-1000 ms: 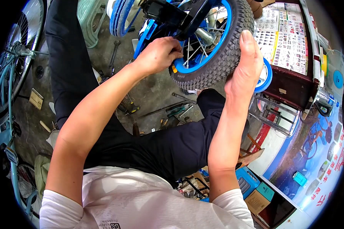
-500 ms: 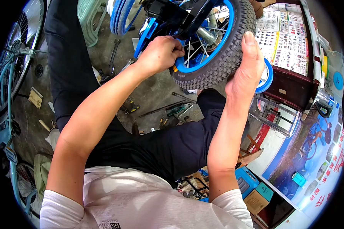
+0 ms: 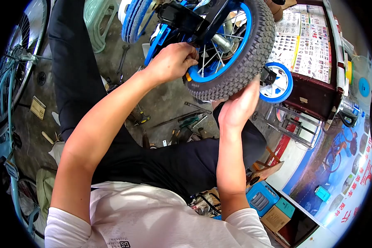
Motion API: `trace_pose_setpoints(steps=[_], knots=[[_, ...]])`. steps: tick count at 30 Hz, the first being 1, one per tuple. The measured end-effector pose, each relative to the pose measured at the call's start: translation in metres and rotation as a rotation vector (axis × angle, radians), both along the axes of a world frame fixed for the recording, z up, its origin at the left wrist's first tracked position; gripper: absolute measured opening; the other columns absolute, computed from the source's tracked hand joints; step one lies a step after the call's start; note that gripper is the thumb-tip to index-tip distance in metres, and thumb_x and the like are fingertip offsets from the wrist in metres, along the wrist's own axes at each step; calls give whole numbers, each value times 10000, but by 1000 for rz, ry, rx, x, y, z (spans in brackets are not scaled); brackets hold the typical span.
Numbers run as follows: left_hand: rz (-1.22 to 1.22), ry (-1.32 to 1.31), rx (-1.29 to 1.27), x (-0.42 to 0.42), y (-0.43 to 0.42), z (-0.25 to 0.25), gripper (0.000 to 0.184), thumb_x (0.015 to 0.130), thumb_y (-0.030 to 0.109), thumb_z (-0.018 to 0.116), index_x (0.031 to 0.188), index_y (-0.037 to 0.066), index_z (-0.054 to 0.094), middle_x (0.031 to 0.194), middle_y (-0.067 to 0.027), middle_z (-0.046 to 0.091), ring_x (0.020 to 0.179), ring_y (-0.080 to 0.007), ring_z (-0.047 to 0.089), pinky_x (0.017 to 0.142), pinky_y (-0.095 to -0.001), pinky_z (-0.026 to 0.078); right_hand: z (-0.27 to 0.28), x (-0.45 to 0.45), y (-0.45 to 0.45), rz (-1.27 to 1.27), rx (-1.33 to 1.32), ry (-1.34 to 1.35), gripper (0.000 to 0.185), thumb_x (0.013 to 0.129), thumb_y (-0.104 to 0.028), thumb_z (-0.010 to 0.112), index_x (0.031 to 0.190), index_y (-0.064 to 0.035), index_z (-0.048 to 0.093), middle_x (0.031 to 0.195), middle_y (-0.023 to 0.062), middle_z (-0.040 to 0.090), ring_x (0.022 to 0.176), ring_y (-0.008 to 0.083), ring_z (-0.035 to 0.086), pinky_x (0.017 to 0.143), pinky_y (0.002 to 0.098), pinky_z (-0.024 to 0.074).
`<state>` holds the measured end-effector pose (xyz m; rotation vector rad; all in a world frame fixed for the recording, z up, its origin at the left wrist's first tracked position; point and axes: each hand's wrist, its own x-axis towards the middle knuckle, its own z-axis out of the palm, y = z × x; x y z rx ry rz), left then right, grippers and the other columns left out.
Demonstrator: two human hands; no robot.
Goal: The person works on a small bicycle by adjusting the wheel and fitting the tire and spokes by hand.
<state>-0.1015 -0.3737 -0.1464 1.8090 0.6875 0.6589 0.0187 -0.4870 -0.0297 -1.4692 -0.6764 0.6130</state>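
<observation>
A small bicycle wheel with a knobbly black tyre (image 3: 235,78), a blue rim (image 3: 213,77) and silver spokes hangs at the top centre, joined to a black frame. My left hand (image 3: 173,61) is closed at the inner left of the rim, fingers curled in by the spokes. What its fingertips pinch is hidden. Under the tyre, my right hand (image 3: 237,107) lies with its palm turned up and fingers stretched along the tread. Just right of those fingers is a training wheel (image 3: 278,82) with a blue edge and white spokes.
Wrenches (image 3: 123,60), a screwdriver (image 3: 143,118) and other tools lie on the floor. A light-blue bicycle (image 3: 12,124) stands at the left. To the right are a cabinet (image 3: 306,89) topped with printed sheets, and a blue case (image 3: 260,198). A pale green stool (image 3: 99,25) stands behind.
My right hand has slid down and left from the tyre's right side to its underside, uncovering the training wheel. My left hand stays by the rim.
</observation>
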Motion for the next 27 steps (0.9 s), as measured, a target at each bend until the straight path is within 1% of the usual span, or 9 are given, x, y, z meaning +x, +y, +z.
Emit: trace_pose_setpoints(steps=[5, 10, 12, 15, 17, 20, 22, 24, 27], knots=[[26, -12, -120, -8, -4, 2, 177, 905, 73, 637, 1039, -42, 639, 904, -190, 641, 776, -340, 654, 707, -406, 513, -22, -1, -18, -23, -76, 24, 335, 1079, -284, 439, 1214, 7, 537, 1045, 34, 603, 893, 89, 560, 801, 234, 436], [29, -48, 29, -17, -16, 13, 142, 918, 93, 636, 980, -34, 638, 895, -165, 634, 767, -289, 648, 706, -401, 506, -22, 1, -30, 63, -99, -140, 406, 1074, -337, 414, 1234, 21, 521, 1056, 46, 602, 955, 100, 552, 837, 250, 424], [6, -12, -167, -21, -21, 26, 146, 914, 105, 647, 967, -31, 643, 873, -156, 637, 748, -264, 639, 691, -387, 497, -22, 0, -32, 100, -69, -206, 438, 1070, -363, 408, 1235, 28, 515, 1069, 55, 600, 974, 106, 545, 849, 257, 418], [48, -94, -166, -28, -28, 40, 128, 930, 87, 638, 1006, -14, 626, 797, -115, 642, 690, -196, 624, 647, -355, 487, -12, -3, -29, 169, 79, -240, 590, 1031, -467, 459, 1273, 70, 495, 1157, 100, 589, 1028, 158, 543, 917, 287, 409], [88, -126, -95, -31, -30, 48, 134, 946, 62, 609, 1069, 11, 596, 792, -101, 640, 674, -177, 621, 638, -337, 484, -9, -2, -27, 225, 99, -286, 602, 1005, -436, 553, 1314, 71, 456, 1166, 99, 589, 1046, 160, 543, 937, 293, 406], [-7, -170, -123, -30, -24, 53, 164, 968, 66, 570, 1130, 40, 577, 787, -94, 626, 677, -173, 612, 645, -339, 480, -8, -7, -22, 203, 98, -306, 591, 990, -374, 609, 1338, 69, 431, 1172, 96, 587, 1024, 144, 542, 897, 279, 415], [-71, -143, -160, -33, -14, 60, 197, 975, 86, 568, 1169, 49, 569, 793, -104, 618, 713, -215, 627, 670, -358, 480, -4, -8, -20, 181, 94, -300, 586, 983, -340, 633, 1349, 65, 421, 1176, 93, 586, 1013, 135, 542, 869, 268, 422], [-161, -210, 19, -30, -5, 60, 212, 987, 136, 571, 1183, 55, 567, 816, -126, 618, 743, -265, 636, 701, -384, 478, 0, -7, -18, 180, 84, -268, 582, 980, -329, 639, 1360, 55, 423, 1194, 90, 580, 1027, 128, 547, 828, 244, 436], [-365, -144, -115, -27, 8, 65, 253, 1020, 241, 537, 1179, 47, 572, 920, -153, 661, 832, -315, 650, 763, -404, 491, 1, -8, -15, 160, 85, -284, 584, 983, -321, 634, 1376, 52, 415, 1212, 95, 577, 1045, 132, 551, 832, 239, 442]])
